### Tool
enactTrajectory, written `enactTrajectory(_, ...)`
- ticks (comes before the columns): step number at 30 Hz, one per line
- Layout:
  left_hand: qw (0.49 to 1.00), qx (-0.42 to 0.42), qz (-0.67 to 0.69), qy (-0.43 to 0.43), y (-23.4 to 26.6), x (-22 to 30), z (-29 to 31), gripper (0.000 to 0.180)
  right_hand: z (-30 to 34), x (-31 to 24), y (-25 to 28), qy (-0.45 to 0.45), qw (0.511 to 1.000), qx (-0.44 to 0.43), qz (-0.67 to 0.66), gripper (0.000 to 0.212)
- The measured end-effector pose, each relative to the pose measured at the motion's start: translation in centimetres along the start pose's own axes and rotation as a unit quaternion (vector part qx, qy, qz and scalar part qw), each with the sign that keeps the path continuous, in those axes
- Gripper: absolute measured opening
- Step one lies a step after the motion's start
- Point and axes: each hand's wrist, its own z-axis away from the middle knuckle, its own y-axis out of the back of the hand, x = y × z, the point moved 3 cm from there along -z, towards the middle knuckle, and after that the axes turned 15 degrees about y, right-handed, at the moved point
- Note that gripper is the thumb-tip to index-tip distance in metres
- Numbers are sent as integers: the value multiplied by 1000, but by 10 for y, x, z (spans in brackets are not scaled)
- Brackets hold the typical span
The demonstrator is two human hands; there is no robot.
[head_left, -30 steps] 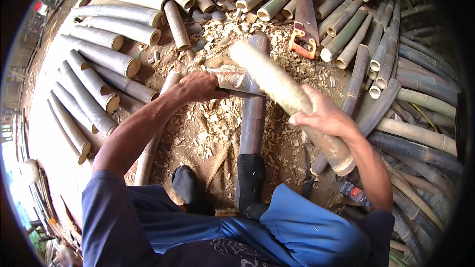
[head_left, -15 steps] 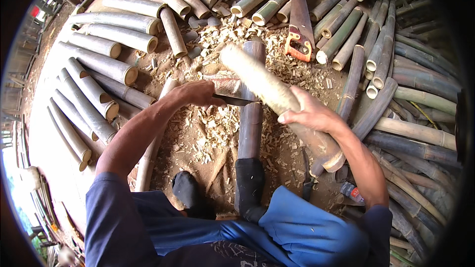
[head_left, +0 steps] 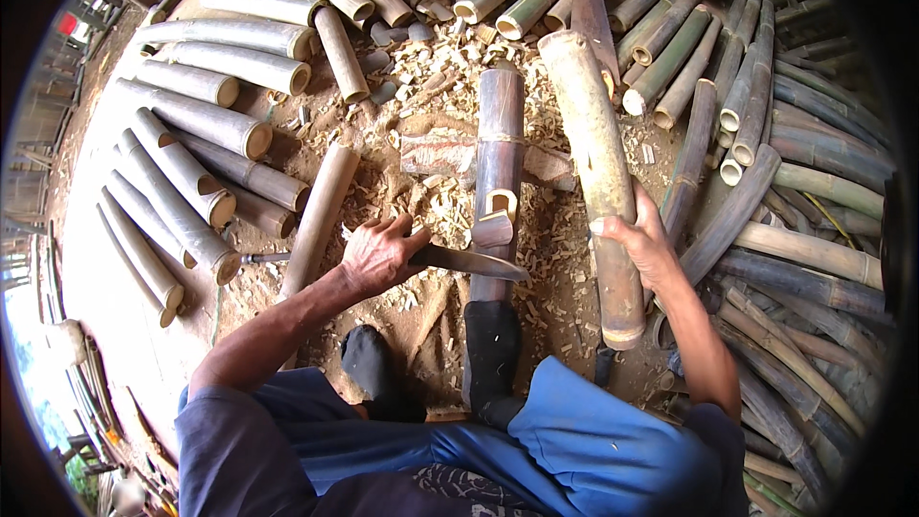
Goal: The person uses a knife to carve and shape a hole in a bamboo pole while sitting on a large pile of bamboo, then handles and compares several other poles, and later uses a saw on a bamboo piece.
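The left hand [head_left: 376,255] grips a knife [head_left: 471,262]. The right hand [head_left: 645,241] clasps a bamboo tube [head_left: 591,124]. Wood chips [head_left: 448,213] litter the ground [head_left: 318,345].

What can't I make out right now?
Head view:
Knife: handle mostly hidden by the left hand.
Handsaw: handle mostly behind the bamboo tube in the right hand; tip cut off by the top edge.
Floor bamboo: near end hidden by the black sock.

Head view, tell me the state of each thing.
Knife: held, blade bare
Left hand: closed on knife
Pale bamboo: tilted, held
Right hand: closed around pale bamboo
Dark bamboo: lying, notched
Saw: partly hidden
Wood chips: scattered
Surrounding bamboo: cut, lying
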Motion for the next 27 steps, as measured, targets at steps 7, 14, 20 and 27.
enactTrajectory(7, 938, 54, 138, 314, 4, -51, -29, 17, 5, 8, -6, 17, 999, -33, 20, 78)
enactTrajectory(14, 998, -29, 9, 56, 11, -4, -13, 21, 5, 4, -5, 11, 999, -39, 27, 81)
enactTrajectory(20, 930, 22, 186, 315, 8, -69, -25, 29, 7, 3, -10, 15, 997, -54, 49, 80)
enactTrajectory(27, 987, -109, 12, 115, 6, -11, -19, 25, 3, 8, -10, 19, 997, -56, 51, 79)
